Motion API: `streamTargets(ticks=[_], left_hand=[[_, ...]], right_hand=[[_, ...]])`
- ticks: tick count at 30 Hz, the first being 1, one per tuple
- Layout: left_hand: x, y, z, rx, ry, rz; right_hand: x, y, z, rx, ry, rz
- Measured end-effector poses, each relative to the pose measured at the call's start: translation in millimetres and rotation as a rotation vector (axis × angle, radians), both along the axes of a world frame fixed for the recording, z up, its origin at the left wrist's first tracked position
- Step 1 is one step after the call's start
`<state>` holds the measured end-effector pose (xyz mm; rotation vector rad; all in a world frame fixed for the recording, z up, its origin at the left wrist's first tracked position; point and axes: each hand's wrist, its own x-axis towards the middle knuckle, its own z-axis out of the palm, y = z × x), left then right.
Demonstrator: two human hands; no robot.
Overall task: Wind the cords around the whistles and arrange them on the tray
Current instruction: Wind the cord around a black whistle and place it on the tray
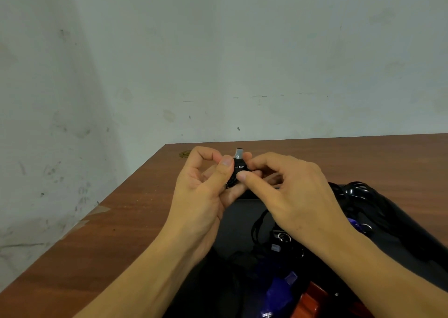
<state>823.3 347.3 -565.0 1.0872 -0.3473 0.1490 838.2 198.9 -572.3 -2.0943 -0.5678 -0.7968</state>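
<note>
Both hands hold one whistle above the far end of a black tray. Its grey mouthpiece sticks up; black cord is wound around its body. My left hand pinches the whistle between thumb and fingers. My right hand pinches the cord wrap from the right with thumb and fingertips. On the tray below lie blue whistles, a red one, metal rings and loose black cords, partly hidden by my right forearm.
The tray sits on a brown wooden table whose left edge runs diagonally and whose far edge meets a pale stained wall. A glossy black object lies at the tray's far right.
</note>
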Motion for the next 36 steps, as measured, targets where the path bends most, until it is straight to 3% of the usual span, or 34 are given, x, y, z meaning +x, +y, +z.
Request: streamTargets(ticks=[9,14,20,25,29,36], left_hand=[[2.3,3.0,1.3,0.029,-0.005,-0.003],[6.4,9.1,4.9,0.148,-0.056,0.132],[13.1,19.5,-0.3,0.514,-0.159,0.323],[10.6,30.7,0.0,0.734,-0.2,0.405],[8.9,48.9,-7.5,1.065,-0.261,0.535],[6.7,69.8,-6.4,1.237,-0.226,0.502]], right_hand=[[-0.2,-3.7,0.8,-0.008,0.048,-0.003],[0.9,-9.3,4.7,0.069,0.147,0.032],[4.5,-14.6,3.3,0.061,0.212,0.007],[0.0,-13.0,0.1,-0.233,0.282,0.181],[-12.8,0.7,0.4,-0.467,0.246,0.411],[-28.5,23.9,3.9,-0.738,0.33,0.559]])
